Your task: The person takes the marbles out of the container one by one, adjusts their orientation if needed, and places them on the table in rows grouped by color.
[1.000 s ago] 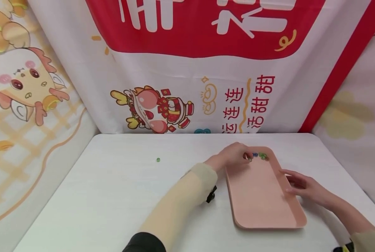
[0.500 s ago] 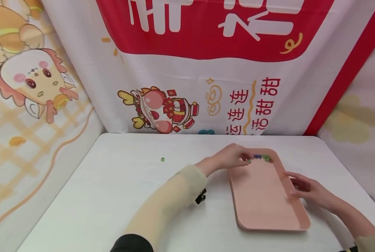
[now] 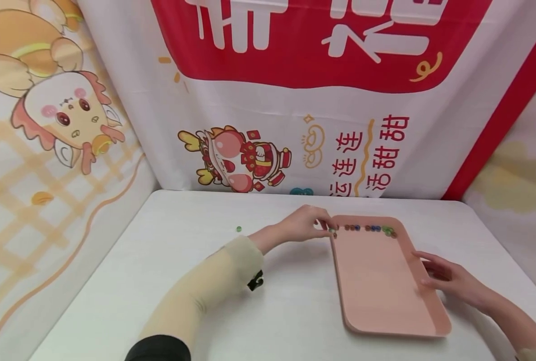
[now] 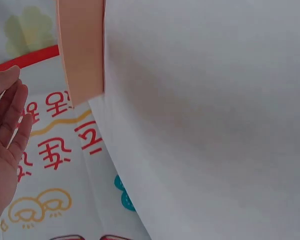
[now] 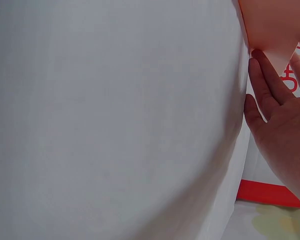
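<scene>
A pink rectangular tray (image 3: 385,286) lies on the white table. Along the inside of its far wall runs a broken row of small glass marbles (image 3: 375,228), brown, blue and green. My left hand (image 3: 301,223) is at the tray's far left corner; thumb and fingertips pinch a small greenish marble (image 3: 332,230) at the rim. A brown marble shows right beside the fingertips. My right hand (image 3: 455,281) steadies the tray's right side; in the right wrist view its fairly straight fingers (image 5: 262,82) touch the outer wall. Neither wrist view shows marbles.
A single green marble (image 3: 238,228) lies on the table (image 3: 196,260) well left of the tray. A printed cloth (image 3: 250,100) hangs behind the table's far edge, with more cloth at both sides.
My left hand has moved left along the tray's far wall to its corner, uncovering more marbles in the row. The right hand stays at the tray's side. The head view has shifted slightly.
</scene>
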The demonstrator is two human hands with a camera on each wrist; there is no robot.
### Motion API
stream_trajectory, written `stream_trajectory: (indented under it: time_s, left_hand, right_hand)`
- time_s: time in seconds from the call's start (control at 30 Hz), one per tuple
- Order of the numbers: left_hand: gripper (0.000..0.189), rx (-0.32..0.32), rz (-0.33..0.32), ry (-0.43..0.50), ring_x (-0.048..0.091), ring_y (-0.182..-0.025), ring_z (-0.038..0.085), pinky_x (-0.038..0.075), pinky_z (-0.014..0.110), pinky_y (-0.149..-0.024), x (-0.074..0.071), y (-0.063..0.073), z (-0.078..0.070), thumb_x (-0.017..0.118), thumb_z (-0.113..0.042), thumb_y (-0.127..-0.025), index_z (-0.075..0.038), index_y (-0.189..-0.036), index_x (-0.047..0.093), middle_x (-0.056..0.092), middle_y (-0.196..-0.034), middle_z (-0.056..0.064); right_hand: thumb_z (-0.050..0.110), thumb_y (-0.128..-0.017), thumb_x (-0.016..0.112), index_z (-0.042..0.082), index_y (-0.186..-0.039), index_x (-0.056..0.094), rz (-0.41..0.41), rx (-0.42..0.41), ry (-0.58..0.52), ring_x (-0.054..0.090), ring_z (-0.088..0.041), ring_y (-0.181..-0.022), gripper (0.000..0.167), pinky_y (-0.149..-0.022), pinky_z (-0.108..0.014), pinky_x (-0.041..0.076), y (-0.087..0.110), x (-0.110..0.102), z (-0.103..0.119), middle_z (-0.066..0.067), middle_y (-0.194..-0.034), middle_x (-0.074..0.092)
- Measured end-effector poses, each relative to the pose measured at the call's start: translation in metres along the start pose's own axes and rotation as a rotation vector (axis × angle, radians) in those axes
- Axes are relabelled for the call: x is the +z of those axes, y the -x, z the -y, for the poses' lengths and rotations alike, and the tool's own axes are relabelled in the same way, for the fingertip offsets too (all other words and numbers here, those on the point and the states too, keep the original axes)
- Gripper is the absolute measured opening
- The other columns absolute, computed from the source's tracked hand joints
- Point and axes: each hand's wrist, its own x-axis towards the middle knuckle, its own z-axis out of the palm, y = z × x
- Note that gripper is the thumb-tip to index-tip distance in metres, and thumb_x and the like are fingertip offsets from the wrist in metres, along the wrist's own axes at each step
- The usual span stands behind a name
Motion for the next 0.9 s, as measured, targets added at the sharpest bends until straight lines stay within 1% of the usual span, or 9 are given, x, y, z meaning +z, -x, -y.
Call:
stream_trajectory:
  time_s: [0.1,0.23,0.43,0.6,0.77,0.9]
  left_hand:
    - [0.019,-0.011,-0.023,0.016,0.059,-0.089,0.001,0.050,0.026,-0.085,-0.009,0.012,0.004,0.071,-0.015,-0.090,-0.011,-0.109,0.073,0.067,-0.099,-0.008]
    - [0.017,-0.034,-0.057,0.039,0.060,-0.088,0.001,0.051,0.030,-0.085,-0.019,0.030,0.011,0.070,-0.015,-0.091,-0.013,-0.108,0.073,0.067,-0.099,-0.008]
    - [0.018,-0.064,-0.111,0.069,0.061,-0.090,0.006,0.052,0.036,-0.086,-0.034,0.057,0.026,0.070,-0.011,-0.090,-0.011,-0.107,0.072,0.068,-0.099,-0.005]
    - [0.018,-0.102,-0.161,0.057,0.061,-0.091,0.007,0.051,0.036,-0.086,-0.045,0.074,0.035,0.072,-0.010,-0.089,-0.010,-0.107,0.073,0.070,-0.100,-0.005]
    - [0.018,-0.183,-0.182,0.057,0.061,-0.092,0.009,0.051,0.040,-0.088,-0.055,0.090,0.044,0.072,-0.011,-0.088,-0.012,-0.106,0.074,0.070,-0.100,-0.006]
    - [0.019,-0.266,-0.189,0.052,0.061,-0.095,0.012,0.050,0.042,-0.090,-0.062,0.105,0.056,0.073,-0.011,-0.088,-0.010,-0.107,0.073,0.070,-0.100,-0.005]
  right_hand:
    - [0.001,-0.090,0.066,-0.003,-0.142,0.040,0.001,-0.010,-0.010,0.054,0.007,-0.106,0.058,-0.081,-0.014,0.047,0.001,0.000,-0.001,0.020,-0.123,0.057]
    - [-0.003,-0.089,0.065,-0.003,-0.142,0.041,0.003,-0.046,-0.028,0.054,0.006,-0.108,0.059,-0.081,-0.014,0.047,0.001,0.001,-0.002,0.019,-0.124,0.058]
    - [-0.002,-0.090,0.065,-0.001,-0.143,0.041,0.003,-0.037,-0.020,0.053,0.008,-0.109,0.059,-0.082,-0.014,0.047,0.002,-0.003,-0.001,0.019,-0.125,0.057]
    - [-0.003,-0.090,0.064,0.000,-0.144,0.040,0.003,-0.023,-0.030,0.053,0.008,-0.109,0.059,-0.081,-0.014,0.047,0.004,-0.004,-0.002,0.019,-0.124,0.057]
    - [-0.003,-0.091,0.063,0.000,-0.145,0.039,0.013,-0.015,-0.045,0.053,0.008,-0.108,0.059,-0.081,-0.015,0.047,0.006,-0.002,-0.002,0.020,-0.123,0.057]
    - [-0.003,-0.090,0.064,-0.002,-0.144,0.039,0.017,-0.031,-0.042,0.053,0.007,-0.109,0.059,-0.081,-0.014,0.047,0.004,0.000,-0.001,0.019,-0.123,0.057]
